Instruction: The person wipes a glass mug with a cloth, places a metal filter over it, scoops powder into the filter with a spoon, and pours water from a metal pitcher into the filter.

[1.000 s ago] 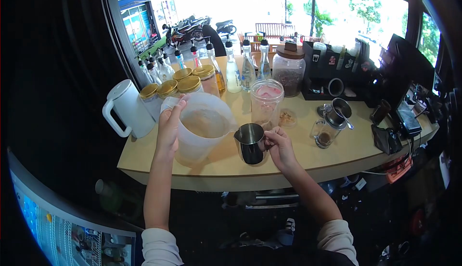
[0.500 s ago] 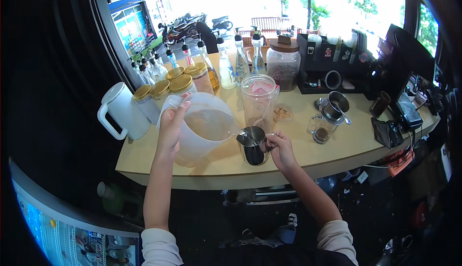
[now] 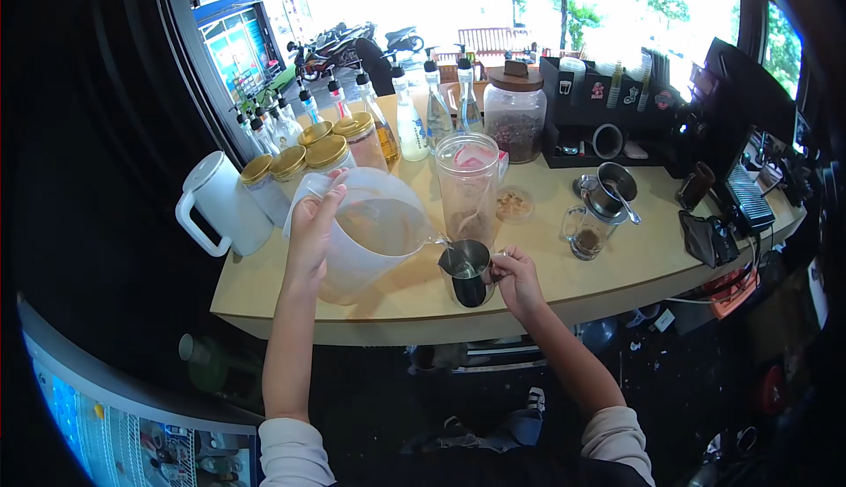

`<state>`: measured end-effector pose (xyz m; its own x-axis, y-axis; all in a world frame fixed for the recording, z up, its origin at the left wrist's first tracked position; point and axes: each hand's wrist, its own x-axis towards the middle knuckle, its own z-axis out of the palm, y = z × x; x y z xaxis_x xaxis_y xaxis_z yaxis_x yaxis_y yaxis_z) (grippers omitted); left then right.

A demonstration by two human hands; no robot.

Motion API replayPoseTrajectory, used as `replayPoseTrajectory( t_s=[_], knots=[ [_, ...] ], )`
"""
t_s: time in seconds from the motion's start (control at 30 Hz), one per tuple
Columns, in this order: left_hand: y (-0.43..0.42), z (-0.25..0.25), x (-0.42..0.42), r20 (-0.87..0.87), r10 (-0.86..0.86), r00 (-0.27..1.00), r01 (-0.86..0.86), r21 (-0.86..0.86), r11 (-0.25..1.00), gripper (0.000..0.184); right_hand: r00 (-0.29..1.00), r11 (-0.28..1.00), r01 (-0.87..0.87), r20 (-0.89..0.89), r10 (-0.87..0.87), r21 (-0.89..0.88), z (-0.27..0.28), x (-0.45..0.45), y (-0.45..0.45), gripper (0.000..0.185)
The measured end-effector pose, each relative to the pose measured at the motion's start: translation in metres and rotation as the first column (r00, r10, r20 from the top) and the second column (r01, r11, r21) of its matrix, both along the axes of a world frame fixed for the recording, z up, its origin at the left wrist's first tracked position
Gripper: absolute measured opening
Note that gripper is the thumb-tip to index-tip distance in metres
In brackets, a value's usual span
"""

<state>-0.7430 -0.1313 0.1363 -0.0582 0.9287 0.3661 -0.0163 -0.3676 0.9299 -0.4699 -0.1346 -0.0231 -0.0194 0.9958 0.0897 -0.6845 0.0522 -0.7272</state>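
Observation:
My left hand (image 3: 315, 227) is closed on the handle of a large translucent plastic pitcher (image 3: 361, 262), which is tilted to the right. A thin stream of clear liquid runs from its spout into a small dark metal jug (image 3: 470, 288). The jug's handle is gripped by my right hand (image 3: 518, 284), and some liquid shows inside it. Just behind the jug stands a tall clear jar (image 3: 467, 189) with something pink and white near its top.
A white jug (image 3: 227, 209), gold-lidded jars (image 3: 328, 149) and pump bottles (image 3: 410, 126) line the counter's left and back. Further right are a wooden-lidded jar (image 3: 515, 126), a small tub (image 3: 515, 205), a glass mug (image 3: 588, 238) and a metal cup with a spoon (image 3: 612, 189).
The pitcher has tilted further and liquid now flows into the metal jug. The jug has shifted slightly right and down, and the view has turned a little.

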Motion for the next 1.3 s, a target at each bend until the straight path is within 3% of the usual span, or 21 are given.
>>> replayPoseTrajectory(
  t_s=[1.3],
  knots=[
    [-0.002,-0.005,0.003,0.038,-0.066,0.997,0.065,0.013,0.998,0.039,0.999,0.998,-0.038,-0.022,0.039,0.054,-0.005,0.007,-0.010,0.015]
  ],
)
